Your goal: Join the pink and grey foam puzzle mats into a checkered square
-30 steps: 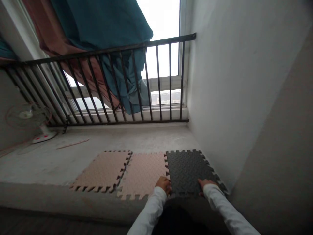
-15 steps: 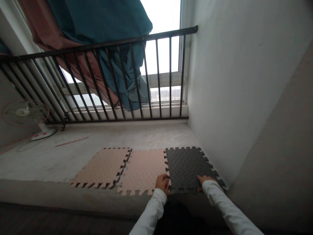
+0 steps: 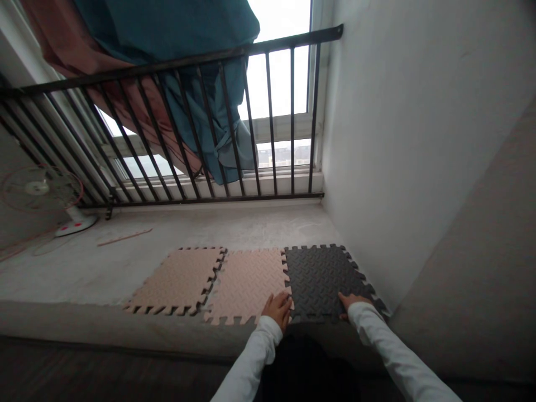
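Note:
Three interlocking foam floor tiles lie side by side on the concrete floor: a beige tile (image 3: 176, 281), a pale pink one (image 3: 245, 285) and a black one (image 3: 322, 279). My left hand (image 3: 278, 310) rests on the pink tile's near right corner, against the seam with the black tile. My right hand (image 3: 352, 302) lies on the near edge of the black tile, fingers spread. Neither hand grips anything. White sleeves cover both arms.
A black metal railing (image 3: 188, 72) runs across a window, with teal and brown cloth (image 3: 167, 50) hanging behind it. A white fan (image 3: 42, 190) stands at the far left, near a thin stick (image 3: 124, 237). A plaster wall (image 3: 397, 139) bounds the right side. A concrete step edge (image 3: 104, 329) runs along the near side.
The whole scene has slid upward in view as my head tilted. My hands stay in place on the tiles, and the tiles have not visibly moved relative to each other.

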The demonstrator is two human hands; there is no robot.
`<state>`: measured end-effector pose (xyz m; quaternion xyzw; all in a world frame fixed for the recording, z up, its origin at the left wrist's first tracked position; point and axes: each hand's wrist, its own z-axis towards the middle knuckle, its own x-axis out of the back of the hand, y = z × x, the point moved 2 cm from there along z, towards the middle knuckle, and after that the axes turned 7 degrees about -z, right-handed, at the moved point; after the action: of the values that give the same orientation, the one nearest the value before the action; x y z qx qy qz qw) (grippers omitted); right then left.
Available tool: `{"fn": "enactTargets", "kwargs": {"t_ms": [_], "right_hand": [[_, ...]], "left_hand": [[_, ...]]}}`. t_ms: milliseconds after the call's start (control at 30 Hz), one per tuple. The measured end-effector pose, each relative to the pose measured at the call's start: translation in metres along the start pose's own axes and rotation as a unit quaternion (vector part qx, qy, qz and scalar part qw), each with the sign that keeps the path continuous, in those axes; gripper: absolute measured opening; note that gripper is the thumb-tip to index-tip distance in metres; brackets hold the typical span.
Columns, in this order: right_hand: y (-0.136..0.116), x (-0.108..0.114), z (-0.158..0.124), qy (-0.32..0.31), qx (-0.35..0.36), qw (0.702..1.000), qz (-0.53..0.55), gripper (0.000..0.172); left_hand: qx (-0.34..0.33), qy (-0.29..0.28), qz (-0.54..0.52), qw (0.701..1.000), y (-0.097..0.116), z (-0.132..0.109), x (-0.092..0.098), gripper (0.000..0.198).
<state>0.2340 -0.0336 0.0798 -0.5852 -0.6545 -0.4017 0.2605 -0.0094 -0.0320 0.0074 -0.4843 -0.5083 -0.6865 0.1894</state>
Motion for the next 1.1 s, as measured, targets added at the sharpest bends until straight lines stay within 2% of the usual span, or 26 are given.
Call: {"fn": "enactTargets", "kwargs": {"t_ms": [133,267,367,500,567,667,800,900,1000,1100], "right_hand": [[-0.001,0.002,-0.002,-0.007,-0.004,1.000,-0.003,0.073],[-0.001,0.000,-0.003,-0.008,-0.010,1.000,-0.009,0.071],[0.000,-0.003,-0.001,-0.007,-0.012,1.000,-0.012,0.071],[0.002,-0.006,0.007,-0.002,-0.007,1.000,-0.002,0.072],[0.003,-0.008,0.010,0.004,-0.005,1.000,0.005,0.072],[0.004,-0.012,0.015,0.012,-0.004,1.000,0.017,0.071],[0.004,-0.013,0.017,0.003,-0.004,1.000,0.020,0.073],[0.004,-0.013,0.017,-0.002,-0.003,1.000,0.020,0.073],[0.005,-0.014,0.019,-0.009,-0.005,1.000,0.024,0.074],[0.006,-0.015,0.020,-0.002,-0.003,1.000,0.030,0.074]], "left_hand": [[0.046,0.002,0.040,0.998,0.019,0.007,0.015,0.046],[0.128,0.007,0.065,0.990,0.025,0.024,0.013,0.053],[0.126,0.004,0.051,0.991,0.023,0.037,0.013,0.050],[0.151,0.007,0.053,0.987,0.015,0.063,0.031,0.038],[0.160,0.009,0.055,0.985,0.010,0.079,0.038,0.039],[0.169,-0.009,0.055,0.984,0.004,0.096,0.037,0.045],[0.174,-0.022,0.045,0.983,-0.002,0.101,0.028,0.049],[0.148,-0.027,0.051,0.987,-0.007,0.104,0.032,0.045],[0.126,-0.011,0.068,0.990,-0.009,0.113,0.039,0.038],[0.141,0.013,0.072,0.987,-0.009,0.124,0.039,0.039]]}}
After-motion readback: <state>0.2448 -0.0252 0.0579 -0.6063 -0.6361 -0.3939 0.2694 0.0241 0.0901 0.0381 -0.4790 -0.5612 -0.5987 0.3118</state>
